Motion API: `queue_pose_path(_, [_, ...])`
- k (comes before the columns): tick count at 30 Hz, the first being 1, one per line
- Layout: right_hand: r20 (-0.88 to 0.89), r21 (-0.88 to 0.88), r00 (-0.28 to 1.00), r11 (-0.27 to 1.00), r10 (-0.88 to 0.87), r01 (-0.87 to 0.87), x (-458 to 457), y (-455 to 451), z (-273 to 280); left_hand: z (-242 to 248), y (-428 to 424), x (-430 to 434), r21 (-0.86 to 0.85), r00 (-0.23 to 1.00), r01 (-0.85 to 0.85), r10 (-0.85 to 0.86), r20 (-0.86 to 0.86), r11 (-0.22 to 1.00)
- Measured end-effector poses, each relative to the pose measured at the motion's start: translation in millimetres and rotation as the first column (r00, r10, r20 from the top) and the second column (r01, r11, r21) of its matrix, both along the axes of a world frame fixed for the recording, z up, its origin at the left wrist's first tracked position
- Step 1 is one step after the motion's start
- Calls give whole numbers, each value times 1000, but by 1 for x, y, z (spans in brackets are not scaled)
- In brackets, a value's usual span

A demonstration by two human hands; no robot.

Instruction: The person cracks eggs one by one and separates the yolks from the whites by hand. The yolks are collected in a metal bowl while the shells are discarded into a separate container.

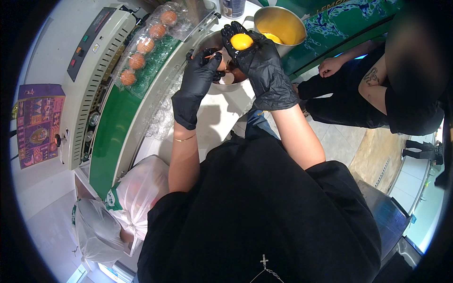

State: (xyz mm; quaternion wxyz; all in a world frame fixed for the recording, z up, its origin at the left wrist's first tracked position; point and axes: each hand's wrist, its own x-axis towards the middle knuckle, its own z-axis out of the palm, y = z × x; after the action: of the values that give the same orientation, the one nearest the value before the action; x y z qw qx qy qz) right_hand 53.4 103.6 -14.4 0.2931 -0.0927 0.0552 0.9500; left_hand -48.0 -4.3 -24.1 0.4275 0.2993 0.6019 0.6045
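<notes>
Both hands wear black disposable gloves. An egg yolk (242,41) rests in the upturned palm of my right hand (260,60), beside a metal jug (279,21) with yellow liquid in it. My left hand (200,72) holds a cracked brown eggshell (223,61) over a steel bowl (230,87). Eggshell pieces, one with its pale inside showing (226,78), lie in that bowl, which my hands partly hide. To the left, several brown eggs (145,45) sit in a clear plastic egg tray (141,79).
A sealing machine (102,60) with a green belt (116,131) runs along the left. Tied plastic bags (141,187) sit lower left. A can (232,9) stands at the top. A seated person (368,85) in dark clothes is close on the right.
</notes>
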Motion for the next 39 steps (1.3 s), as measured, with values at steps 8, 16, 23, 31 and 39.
queue_pose_path(8, [-35, 164, 999, 986, -7, 13, -4, 1, -8, -10, 1, -4, -14, 997, 45, -46, -67, 999])
queue_pose_path(16, [419, 850, 827, 482, -375, -211, -6, -7, -20, -15, -2, 2, 44, 988, -46, 52, -145, 998])
queue_pose_path(23, [83, 37, 997, 999, 0, -3, -4, 4, -18, -16, -1, 2, 14, 962, -105, 105, -251, 994])
queue_pose_path(31, [195, 967, 766, -12, -613, -256, 6, -11, -12, -28, -1, -12, 13, 914, -36, 39, -405, 999])
queue_pose_path(39, [122, 959, 673, -89, -729, -270, 0, -1, -33, -24, 3, -15, 42, 987, 32, -25, -157, 999])
